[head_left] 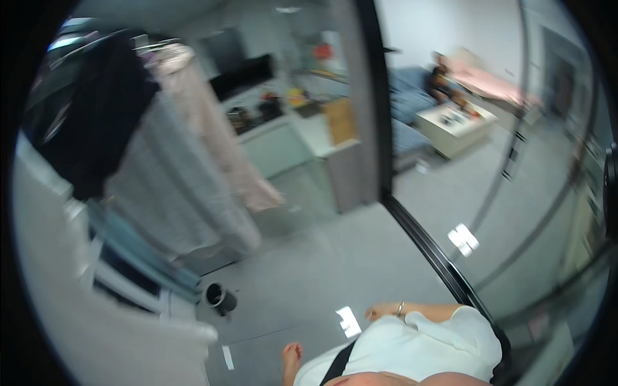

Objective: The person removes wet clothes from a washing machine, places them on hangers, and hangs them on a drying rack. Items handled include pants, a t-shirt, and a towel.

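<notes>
At the lower edge, my left hand [292, 352] hangs beside my white top, its fingers curled in and nothing seen in them. My right hand [374, 312] is in front of my body, with a bracelet [400, 309] at the wrist. Its fingers are small and smeared, so their pose is unclear. Both hands are away from the things around them. Left of my left hand, a dark round bin [221, 297] stands on the grey floor [290, 276]. A black door frame track [438, 260] runs along the floor past my right arm.
Hanging clothes fill the left: a black garment [96, 109], a grey cloth [174, 174] and a pale pink garment [199, 122]. Past them is a kitchen counter [277, 138]. Through the glass door, a person [440, 80] sits on a blue sofa [409, 96] near a white low table [460, 132].
</notes>
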### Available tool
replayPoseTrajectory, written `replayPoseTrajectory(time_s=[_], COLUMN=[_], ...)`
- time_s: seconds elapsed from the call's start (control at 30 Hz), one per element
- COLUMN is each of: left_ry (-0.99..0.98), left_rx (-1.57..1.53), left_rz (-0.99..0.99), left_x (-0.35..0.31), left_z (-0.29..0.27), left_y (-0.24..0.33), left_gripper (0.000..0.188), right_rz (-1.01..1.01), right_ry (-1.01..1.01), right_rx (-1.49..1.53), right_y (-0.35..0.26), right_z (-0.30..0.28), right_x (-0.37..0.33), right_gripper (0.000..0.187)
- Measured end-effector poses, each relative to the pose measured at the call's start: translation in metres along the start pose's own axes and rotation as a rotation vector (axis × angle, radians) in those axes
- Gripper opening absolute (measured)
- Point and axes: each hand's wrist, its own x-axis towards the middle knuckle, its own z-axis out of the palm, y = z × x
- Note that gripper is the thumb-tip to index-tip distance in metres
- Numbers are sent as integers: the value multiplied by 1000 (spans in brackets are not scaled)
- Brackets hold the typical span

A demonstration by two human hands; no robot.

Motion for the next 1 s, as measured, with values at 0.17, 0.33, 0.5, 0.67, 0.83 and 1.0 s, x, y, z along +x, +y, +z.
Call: replayPoseTrajectory(time_s=[0.17, 0.33, 0.5, 0.67, 0.83, 1.0], left_ry=[-474, -833, -1261, -1616, -1844, -2011], left_rx=[309, 646, 894, 1158, 1470, 1649], left_rz=[43, 65, -21, -147, -201, -286], left_x=[45, 28, -51, -103, -137, -150], left_z=[205, 402, 549, 616, 645, 644], left_y=[17, 13, -25, -73, -107, -146], left_gripper=[10, 13, 14, 14, 13, 10], right_rz=[336, 441, 575, 686, 915, 916], right_ry=[508, 883, 1373, 1757, 2123, 2518], right_rx=[176, 431, 709, 877, 1086, 1437], right_y=[90, 116, 106, 92, 63, 20], right_z=[-12, 3, 50, 93, 125, 145], right_x=[-145, -240, -290, -292, -267, -209], right_gripper=[36, 33, 27, 23, 18, 13])
